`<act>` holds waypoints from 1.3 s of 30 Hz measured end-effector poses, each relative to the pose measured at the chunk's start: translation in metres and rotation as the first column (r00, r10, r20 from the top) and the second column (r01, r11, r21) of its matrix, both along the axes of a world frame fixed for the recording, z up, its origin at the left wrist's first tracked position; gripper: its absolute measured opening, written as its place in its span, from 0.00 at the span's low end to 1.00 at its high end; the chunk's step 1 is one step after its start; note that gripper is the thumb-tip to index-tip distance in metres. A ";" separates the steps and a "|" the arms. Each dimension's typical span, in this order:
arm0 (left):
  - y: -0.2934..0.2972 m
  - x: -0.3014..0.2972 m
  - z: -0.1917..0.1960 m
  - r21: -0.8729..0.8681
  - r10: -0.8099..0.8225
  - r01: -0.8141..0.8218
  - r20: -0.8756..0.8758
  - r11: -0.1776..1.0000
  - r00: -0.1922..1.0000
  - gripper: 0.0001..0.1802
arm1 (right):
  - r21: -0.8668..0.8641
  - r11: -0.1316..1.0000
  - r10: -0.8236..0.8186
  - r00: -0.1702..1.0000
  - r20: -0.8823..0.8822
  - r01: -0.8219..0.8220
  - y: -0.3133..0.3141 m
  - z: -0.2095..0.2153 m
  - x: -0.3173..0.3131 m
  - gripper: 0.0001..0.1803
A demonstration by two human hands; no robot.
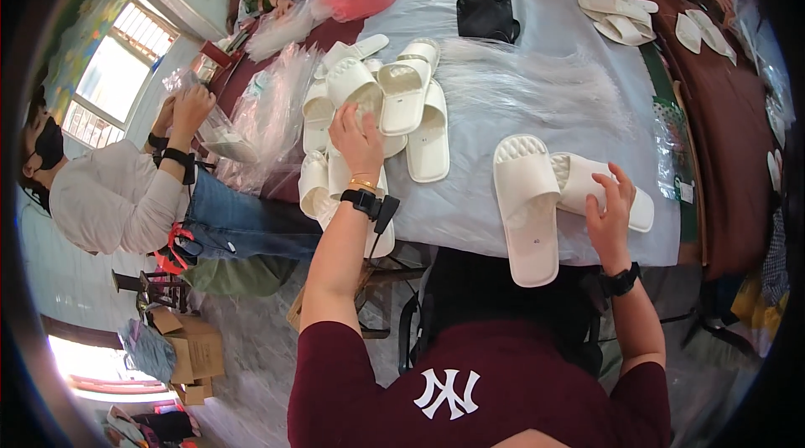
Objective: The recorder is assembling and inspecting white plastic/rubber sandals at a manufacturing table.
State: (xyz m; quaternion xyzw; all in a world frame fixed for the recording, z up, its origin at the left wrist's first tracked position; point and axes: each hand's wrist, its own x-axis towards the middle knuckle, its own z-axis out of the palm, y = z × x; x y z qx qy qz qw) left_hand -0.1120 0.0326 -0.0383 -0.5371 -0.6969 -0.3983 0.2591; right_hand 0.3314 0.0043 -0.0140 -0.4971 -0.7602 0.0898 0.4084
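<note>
My left hand (pixel 359 144) reaches into a heap of white slippers at centre left, fingers apart. Its fingertips lie against the lower part of one white slipper (pixel 352 81); whether they grip it is not clear. Beside that one, another slipper (pixel 402 100) rests on top of others in the heap. On the right, a slipper (pixel 528 213) with a quilted strap lies with its heel at the near table edge. It partly overlaps a second slipper (pixel 641 209), which is turned sideways. My right hand (pixel 612 213) is over this second slipper, fingers spread and holding nothing.
Clear plastic bags (pixel 537 83) spread across the table (pixel 470 205); more bags (pixel 272 104) lie left of the heap. A black bag (pixel 488 16) stands at the back. A masked person (pixel 109 196) handles a bagged slipper on the left. Other people work along the far side.
</note>
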 end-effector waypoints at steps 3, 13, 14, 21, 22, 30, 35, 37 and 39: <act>0.004 -0.011 -0.006 0.141 -0.100 0.059 0.306 0.988 0.947 0.19 | 0.010 0.990 0.142 0.990 -0.004 -0.142 -0.017 0.026 -0.028 0.19; 0.003 -0.036 -0.006 0.117 -0.221 0.188 0.577 0.975 0.787 0.22 | -0.168 0.698 0.713 0.655 0.249 -0.696 -0.046 -0.027 -0.255 0.24; 0.000 -0.040 -0.006 0.112 -0.219 0.192 0.613 0.975 0.759 0.21 | -0.183 0.700 0.711 0.647 0.276 -0.691 -0.041 -0.036 -0.267 0.25; -0.077 -0.040 0.010 0.176 -0.075 -0.015 0.495 0.984 0.866 0.24 | -0.136 0.767 0.628 0.692 0.356 -0.627 -0.030 -0.049 -0.275 0.32; -0.099 -0.041 0.008 0.145 0.118 -0.208 0.467 0.967 0.877 0.28 | -0.165 0.777 0.619 0.691 0.373 -0.607 -0.029 -0.048 -0.276 0.33; -0.217 -0.032 -0.092 0.133 -0.147 -0.082 0.969 0.988 -0.199 0.28 | -0.123 0.771 0.620 0.690 0.373 -0.625 -0.037 -0.049 -0.283 0.34; -0.208 0.017 -0.067 0.352 -0.341 0.004 0.909 0.936 -0.238 0.21 | -0.205 0.721 0.693 0.683 0.231 -0.662 -0.031 -0.053 -0.272 0.31; -0.207 0.032 -0.054 0.372 -0.368 -0.042 0.886 0.927 -0.281 0.18 | -0.418 0.557 0.734 0.661 -0.157 -0.717 -0.035 -0.053 -0.269 0.29; -0.213 0.038 -0.039 0.375 -0.382 -0.076 0.892 0.924 -0.244 0.15 | -0.315 0.586 0.706 0.662 -0.252 -0.746 -0.048 -0.049 -0.267 0.29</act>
